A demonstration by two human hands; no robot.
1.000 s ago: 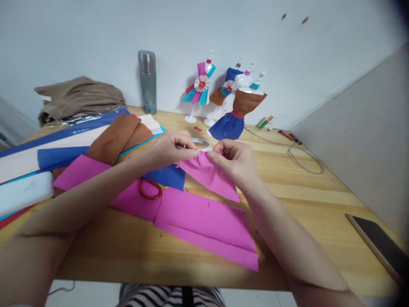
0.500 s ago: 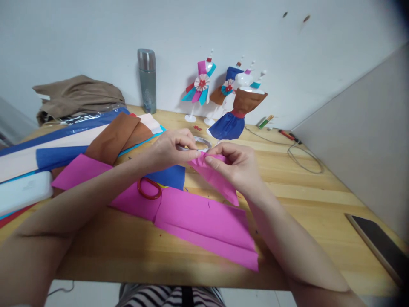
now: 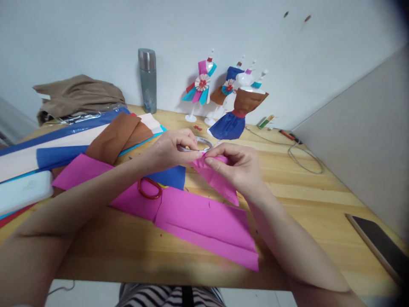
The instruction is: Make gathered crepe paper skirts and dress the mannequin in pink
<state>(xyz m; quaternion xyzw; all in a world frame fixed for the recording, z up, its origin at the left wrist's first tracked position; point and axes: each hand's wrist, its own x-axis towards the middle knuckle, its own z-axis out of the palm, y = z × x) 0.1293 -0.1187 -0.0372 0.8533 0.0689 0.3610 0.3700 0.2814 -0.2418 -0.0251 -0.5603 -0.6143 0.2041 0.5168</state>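
A small piece of pink crepe paper (image 3: 216, 179) hangs above the wooden table (image 3: 319, 200), pinched at its gathered top edge by both hands. My left hand (image 3: 172, 149) grips it from the left with thumb and fingers. My right hand (image 3: 236, 164) pinches it from the right, and the paper tapers to a point below that hand. Under the hands lies a long folded pink sheet (image 3: 191, 215), with red-handled scissors (image 3: 149, 187) and a blue sheet (image 3: 169, 175) on it. A roll of clear tape (image 3: 203, 143) sits just behind my fingers.
Stacked blue, white and brown paper sheets (image 3: 79, 143) cover the left of the table. At the back stand a steel flask (image 3: 147, 81) and small paper-dressed figures (image 3: 234, 106). A cable (image 3: 303, 157) lies at the right, and a phone (image 3: 380, 245) at the front right edge.
The small pink piece has been gathered tighter at its top and now looks narrower. My right hand's fingers have curled further over it; my left hand has barely moved.
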